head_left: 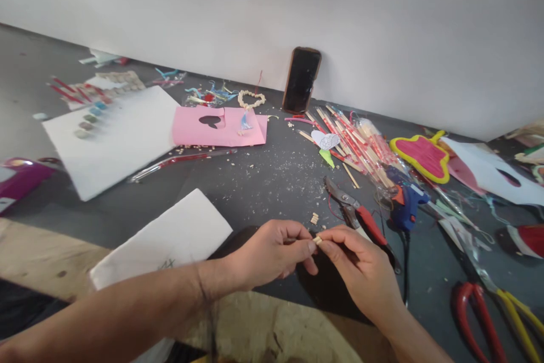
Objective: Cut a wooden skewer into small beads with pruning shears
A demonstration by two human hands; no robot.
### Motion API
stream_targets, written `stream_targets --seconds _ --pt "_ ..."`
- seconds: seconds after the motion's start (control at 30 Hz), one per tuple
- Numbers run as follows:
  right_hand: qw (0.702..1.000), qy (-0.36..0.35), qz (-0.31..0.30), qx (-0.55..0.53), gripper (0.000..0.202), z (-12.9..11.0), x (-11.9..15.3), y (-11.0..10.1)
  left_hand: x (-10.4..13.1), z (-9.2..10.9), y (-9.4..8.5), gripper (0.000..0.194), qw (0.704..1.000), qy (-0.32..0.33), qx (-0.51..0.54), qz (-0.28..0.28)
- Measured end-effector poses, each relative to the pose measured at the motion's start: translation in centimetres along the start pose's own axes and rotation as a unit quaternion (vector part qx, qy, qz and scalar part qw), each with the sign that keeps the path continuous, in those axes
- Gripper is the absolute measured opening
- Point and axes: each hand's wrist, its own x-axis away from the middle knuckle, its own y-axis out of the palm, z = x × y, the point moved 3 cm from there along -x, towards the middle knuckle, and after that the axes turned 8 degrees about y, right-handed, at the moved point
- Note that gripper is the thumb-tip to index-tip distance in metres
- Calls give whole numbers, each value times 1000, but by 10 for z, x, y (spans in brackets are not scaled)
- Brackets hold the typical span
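The fingers of the left hand (270, 251) and right hand (361, 268) are pinched on short wooden pieces (317, 240) between them. Just beyond the fingers, a few cut bits (314, 218) lie on the worktop (425, 289), apparently done; farther off to their right, full-length sticks (346, 139) look uncut, with pruning shears (372, 226) unheld just right of the fingers.
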Motion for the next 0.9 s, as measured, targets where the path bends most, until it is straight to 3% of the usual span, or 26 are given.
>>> stream_targets --seconds 0.9 --pt "1000 14 -2 4 12 0 -1 0 -1 -1 1 22 1000 3 -6 5"
